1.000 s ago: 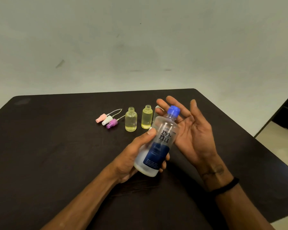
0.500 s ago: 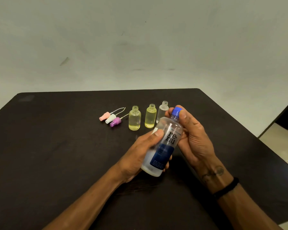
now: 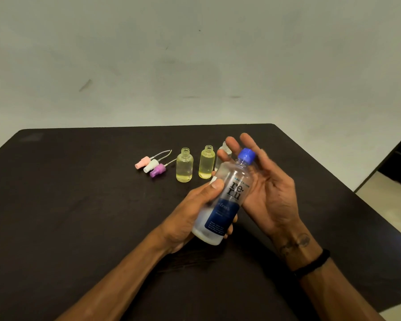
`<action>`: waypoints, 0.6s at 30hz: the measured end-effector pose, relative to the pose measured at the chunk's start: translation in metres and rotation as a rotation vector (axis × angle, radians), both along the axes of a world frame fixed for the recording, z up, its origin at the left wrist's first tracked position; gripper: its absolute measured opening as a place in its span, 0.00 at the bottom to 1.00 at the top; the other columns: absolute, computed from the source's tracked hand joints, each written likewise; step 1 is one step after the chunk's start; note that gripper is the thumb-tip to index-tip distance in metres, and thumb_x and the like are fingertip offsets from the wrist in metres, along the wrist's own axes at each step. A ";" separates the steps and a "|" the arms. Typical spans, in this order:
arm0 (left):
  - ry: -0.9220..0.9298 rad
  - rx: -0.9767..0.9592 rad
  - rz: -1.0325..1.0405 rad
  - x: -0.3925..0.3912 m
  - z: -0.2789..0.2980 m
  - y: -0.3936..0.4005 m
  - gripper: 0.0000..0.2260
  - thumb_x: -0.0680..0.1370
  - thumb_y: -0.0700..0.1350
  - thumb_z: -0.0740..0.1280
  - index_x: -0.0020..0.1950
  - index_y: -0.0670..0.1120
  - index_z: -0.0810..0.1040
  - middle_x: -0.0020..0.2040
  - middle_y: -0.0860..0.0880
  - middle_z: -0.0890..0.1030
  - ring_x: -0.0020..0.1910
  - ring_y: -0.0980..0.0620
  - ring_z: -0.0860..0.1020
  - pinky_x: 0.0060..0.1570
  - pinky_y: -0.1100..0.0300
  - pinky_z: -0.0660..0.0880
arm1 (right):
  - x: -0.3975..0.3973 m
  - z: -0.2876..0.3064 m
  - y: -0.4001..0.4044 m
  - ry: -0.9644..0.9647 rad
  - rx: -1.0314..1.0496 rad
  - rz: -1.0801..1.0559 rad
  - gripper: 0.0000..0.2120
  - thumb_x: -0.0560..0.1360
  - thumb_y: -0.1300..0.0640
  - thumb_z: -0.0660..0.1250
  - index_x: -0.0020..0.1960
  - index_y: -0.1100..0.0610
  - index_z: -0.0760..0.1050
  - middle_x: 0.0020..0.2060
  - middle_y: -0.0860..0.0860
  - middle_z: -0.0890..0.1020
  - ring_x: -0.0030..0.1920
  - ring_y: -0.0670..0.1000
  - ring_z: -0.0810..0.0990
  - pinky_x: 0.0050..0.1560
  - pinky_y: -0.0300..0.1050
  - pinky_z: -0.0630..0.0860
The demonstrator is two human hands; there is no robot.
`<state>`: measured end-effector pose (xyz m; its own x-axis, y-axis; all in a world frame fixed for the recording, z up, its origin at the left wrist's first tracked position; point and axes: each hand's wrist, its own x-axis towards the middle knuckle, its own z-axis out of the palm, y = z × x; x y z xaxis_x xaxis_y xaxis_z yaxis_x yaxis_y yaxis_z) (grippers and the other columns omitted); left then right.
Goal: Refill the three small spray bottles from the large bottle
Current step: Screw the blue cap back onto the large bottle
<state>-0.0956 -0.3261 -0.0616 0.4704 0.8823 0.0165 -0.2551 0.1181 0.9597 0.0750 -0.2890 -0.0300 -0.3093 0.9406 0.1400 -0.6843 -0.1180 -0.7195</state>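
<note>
The large bottle [image 3: 222, 200] is held up off the dark worktop [image 3: 79, 216], tilted with its blue cap [image 3: 247, 155] leaning away and to the right. It is gripped around the lower body by the left hand [image 3: 195, 209], thumb laid across the front beside the label, fingers curled round behind. Clear liquid is seen in the lower part, behind a dark blue label.

The right hand [image 3: 266, 188] is held just beside the neck of the bottle, palm turned toward it, fingers spread and straight. Nothing is pinched in that grip; the fingers [image 3: 233, 144] are blurred, and whether the cap is touched by them cannot be told. The cap is still on the bottle. A black band [image 3: 313, 264] is worn on the right wrist.

Beyond the hands, three small bottles stand upright in a row, all with open necks. The left small bottle [image 3: 184, 165] and the middle small bottle [image 3: 206, 162] are tinted yellow, with yellowish liquid in them. The third small bottle [image 3: 223, 148] is clear and mostly hidden behind the right hand's fingers.

To the left of the row, three spray tops are lying on the worktop, close together: a pink spray top [image 3: 142, 162], a white spray top [image 3: 151, 165] and a purple spray top [image 3: 158, 170], thin tubes trailing from them.
</note>
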 end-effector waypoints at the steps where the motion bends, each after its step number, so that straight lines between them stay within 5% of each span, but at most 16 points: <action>1: -0.004 -0.004 0.001 0.000 -0.001 0.000 0.28 0.81 0.63 0.60 0.65 0.40 0.77 0.48 0.38 0.83 0.40 0.44 0.82 0.43 0.52 0.82 | 0.000 0.000 -0.001 -0.008 0.007 -0.004 0.22 0.85 0.52 0.56 0.75 0.57 0.75 0.73 0.58 0.78 0.73 0.61 0.76 0.74 0.59 0.72; 8: 0.025 0.032 0.031 0.000 -0.004 0.000 0.26 0.80 0.63 0.62 0.66 0.42 0.76 0.49 0.38 0.83 0.41 0.42 0.82 0.43 0.50 0.81 | 0.003 0.001 0.003 -0.125 0.054 -0.094 0.17 0.81 0.58 0.63 0.68 0.61 0.78 0.56 0.57 0.86 0.58 0.54 0.85 0.60 0.49 0.83; 14: 0.029 0.103 0.086 0.004 -0.006 -0.001 0.22 0.83 0.58 0.62 0.66 0.41 0.75 0.48 0.37 0.82 0.40 0.44 0.82 0.40 0.52 0.82 | 0.007 0.008 0.004 -0.305 0.093 -0.233 0.17 0.72 0.59 0.72 0.60 0.61 0.82 0.51 0.58 0.88 0.53 0.53 0.88 0.58 0.49 0.85; 18: 0.116 0.212 0.150 0.008 -0.010 0.000 0.19 0.83 0.56 0.63 0.67 0.45 0.77 0.53 0.35 0.82 0.49 0.45 0.83 0.51 0.49 0.81 | 0.015 0.013 0.005 -0.431 0.121 -0.301 0.24 0.59 0.54 0.81 0.53 0.61 0.85 0.49 0.60 0.89 0.48 0.54 0.89 0.53 0.48 0.85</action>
